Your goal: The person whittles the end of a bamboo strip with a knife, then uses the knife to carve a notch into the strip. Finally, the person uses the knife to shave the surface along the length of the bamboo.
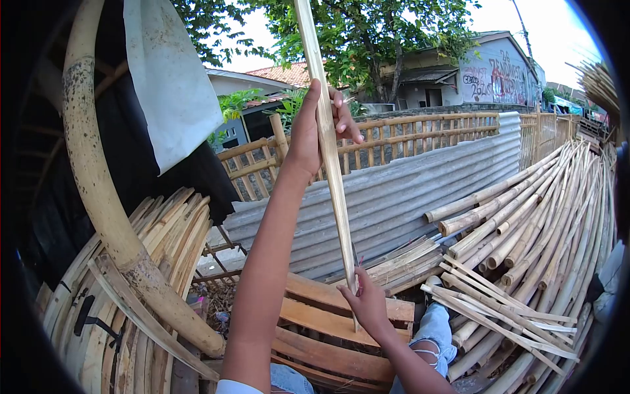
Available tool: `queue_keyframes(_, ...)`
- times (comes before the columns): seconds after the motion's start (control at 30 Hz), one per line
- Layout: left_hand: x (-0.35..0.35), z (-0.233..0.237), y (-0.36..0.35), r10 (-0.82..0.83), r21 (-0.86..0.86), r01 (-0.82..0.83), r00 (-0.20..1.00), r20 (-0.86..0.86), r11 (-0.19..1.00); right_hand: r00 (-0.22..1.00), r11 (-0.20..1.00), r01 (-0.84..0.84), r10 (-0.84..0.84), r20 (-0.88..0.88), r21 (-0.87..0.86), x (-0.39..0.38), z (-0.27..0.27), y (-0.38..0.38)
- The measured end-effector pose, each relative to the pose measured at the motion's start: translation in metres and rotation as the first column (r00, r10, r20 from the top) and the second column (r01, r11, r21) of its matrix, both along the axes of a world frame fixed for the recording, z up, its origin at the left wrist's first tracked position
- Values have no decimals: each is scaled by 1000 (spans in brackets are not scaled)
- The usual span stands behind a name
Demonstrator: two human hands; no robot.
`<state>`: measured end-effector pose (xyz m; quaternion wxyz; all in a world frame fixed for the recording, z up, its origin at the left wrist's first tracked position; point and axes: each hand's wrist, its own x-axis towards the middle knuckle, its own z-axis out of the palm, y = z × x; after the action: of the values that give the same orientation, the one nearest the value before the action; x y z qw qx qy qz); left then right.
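L hand (pixel 323 125) is holding the strip (pixel 336 177) up high, pinching it btwn thumb & fingers. R hand (pixel 369 305) is curling nr its low end; can't tell what it's pinching. Strip is tilting over the slatted table (pixel 305 314). Poles (pixel 525 223) are lying to R; metal sheet (pixel 407 203) is standing behind.

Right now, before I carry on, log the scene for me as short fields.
Left hand: holds the strip high up
Right hand: at the strip's lower part; grip unclear
Strip: steep, leaning left, top out of frame
Below: wooden slats
Left side: curved pole, split pieces
Right side: heaped poles
Ahead: corrugated sheet
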<state>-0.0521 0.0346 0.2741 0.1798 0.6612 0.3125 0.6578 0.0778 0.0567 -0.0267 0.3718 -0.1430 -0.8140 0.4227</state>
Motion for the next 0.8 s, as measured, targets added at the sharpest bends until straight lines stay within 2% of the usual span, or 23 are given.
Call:
queue_keyframes(0.07, 11, -7, -4, 208, -19, -207, 975, 82, 978, 1000, 999, 27, -27, -2, -24, -3, 2, -3)
queue_keyframes(0.1, 4, -14, -5, 213, -5, -213, 977, -3, 977, 999, 999, 31, -32, -6, -28, -3, 0, -2)
queue_keyframes(0.13, 6, -21, -8, 216, -6, -216, 976, -6, 976, 999, 999, 37, -37, -6, -33, -3, -1, -2)
queue_keyframes(0.2, 16, -43, -12, 426, 5, -426, 903, -52, 905, 999, 999, 42, -42, -3, -28, -2, 0, -1)
queue_keyframes(0.23, 18, -54, -15, 456, 0, -458, 887, -75, 889, 999, 999, 40, -40, 7, -23, -1, 0, 0)
queue_keyframes(0.37, 14, -86, -15, 418, -37, -424, 903, -99, 905, 1000, 1000, 18, -18, 5, -24, 2, 1, 3)
queue_keyframes(0.53, 14, -94, -13, 439, -58, -443, 896, -72, 895, 999, 999, 40, -40, -13, -13, 3, 0, 4)
queue_keyframes(0.67, 20, -90, -15, 476, -69, -483, 875, -89, 873, 1000, 998, -8, 9, 25, -63, 0, -2, 6)
queue_keyframes(0.8, 17, -98, -15, 381, -106, -369, 914, 140, 923, 999, 997, -30, 32, 25, -76, 14, 12, 1)
